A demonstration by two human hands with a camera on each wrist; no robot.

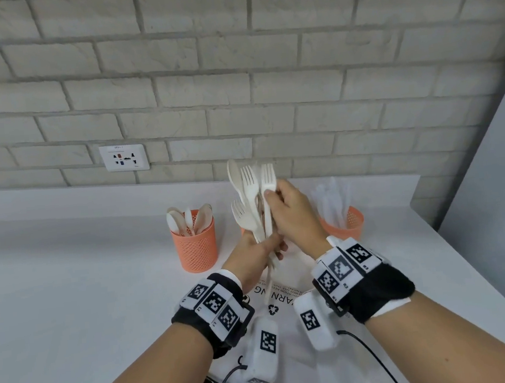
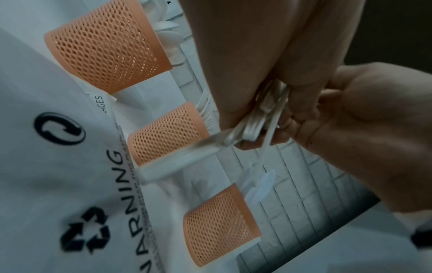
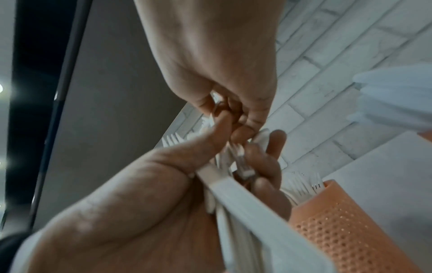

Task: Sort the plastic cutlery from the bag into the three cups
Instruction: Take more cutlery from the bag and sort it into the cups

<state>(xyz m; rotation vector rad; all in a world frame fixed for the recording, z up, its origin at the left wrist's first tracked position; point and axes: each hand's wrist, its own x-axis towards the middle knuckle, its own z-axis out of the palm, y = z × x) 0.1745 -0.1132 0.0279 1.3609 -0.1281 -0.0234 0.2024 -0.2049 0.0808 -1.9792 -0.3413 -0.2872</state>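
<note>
Left hand [image 1: 253, 257]: gripping a bundle of white cutlery [image 1: 254, 203] by the handles, fingers curling round it.
Right hand [image 1: 293, 215]: pinching one fork [image 1: 267, 183] near its head.
Cups: left cup [image 1: 194, 243] holding spoons; middle cup [image 2: 168, 133] holding forks; right cup [image 1: 345, 222] holding clear knives.
Bag [image 2: 58, 166]: lying flat on the counter [image 1: 69, 286], just in front of the cups.

Even light; wrist views dim, blurred

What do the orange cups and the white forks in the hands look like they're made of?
The orange perforated cups look like moulded matte plastic: even colour, regular small holes, a solid rim. The white forks, held as a bundle in the left hand and pinched by the right hand, look like thin matte plastic, off-white and uniform; a compostable blend cannot be ruled out.
</note>
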